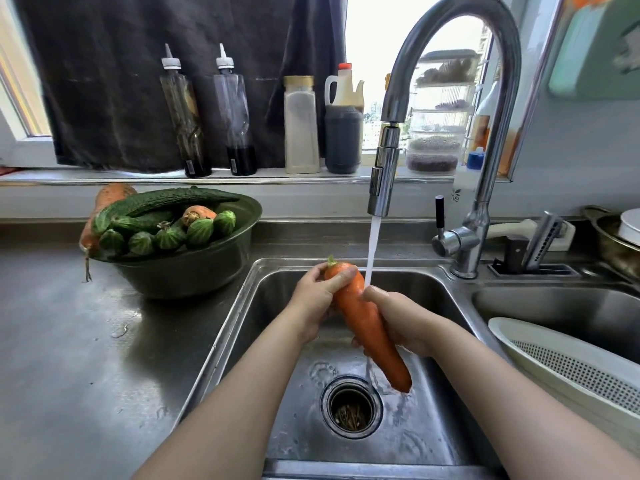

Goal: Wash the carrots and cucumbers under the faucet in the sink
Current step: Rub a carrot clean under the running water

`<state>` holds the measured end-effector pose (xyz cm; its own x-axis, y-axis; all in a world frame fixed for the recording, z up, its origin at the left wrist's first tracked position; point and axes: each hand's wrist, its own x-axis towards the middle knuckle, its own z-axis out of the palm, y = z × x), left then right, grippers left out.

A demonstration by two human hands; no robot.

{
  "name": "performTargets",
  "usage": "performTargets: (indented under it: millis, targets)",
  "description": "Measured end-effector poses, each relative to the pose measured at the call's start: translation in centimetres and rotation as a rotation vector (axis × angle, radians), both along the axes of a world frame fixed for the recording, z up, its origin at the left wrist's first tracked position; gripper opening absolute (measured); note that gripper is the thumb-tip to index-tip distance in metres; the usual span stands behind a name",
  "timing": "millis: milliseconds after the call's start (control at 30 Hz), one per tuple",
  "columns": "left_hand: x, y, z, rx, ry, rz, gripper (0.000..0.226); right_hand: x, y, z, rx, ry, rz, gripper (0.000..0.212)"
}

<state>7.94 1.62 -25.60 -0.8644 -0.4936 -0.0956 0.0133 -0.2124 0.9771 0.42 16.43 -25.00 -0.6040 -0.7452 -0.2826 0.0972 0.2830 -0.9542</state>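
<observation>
I see both hands, left hand (313, 299) and right hand (401, 318), gripping the carrot (367, 323); wet, it probably can slip into the sink (446, 292).

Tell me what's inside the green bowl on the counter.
The green bowl holds a pile of cucumbers, with a carrot among them and a bigger carrot along its left rim. Whatever lies beneath the pile is covered.

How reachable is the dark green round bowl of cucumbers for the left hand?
Probably yes, once it lets go: left hand grips the orange carrot; only steel counter separates it from the bowl.
</observation>
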Motion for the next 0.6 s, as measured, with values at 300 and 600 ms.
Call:
performTargets:
  millis: [300,600]
  targets:
    - [0.4,-0.2,0.3,0.002,0.016,0.029,0.09,-0.4,0.1,0.0,-0.032,-0.041,0.024,0.051]
    - [-0.1,-1.1,0.3,0.263,0.131,0.07,0.057,-1.1,0.7,0.5,-0.055,-0.106,0.069,0.045]
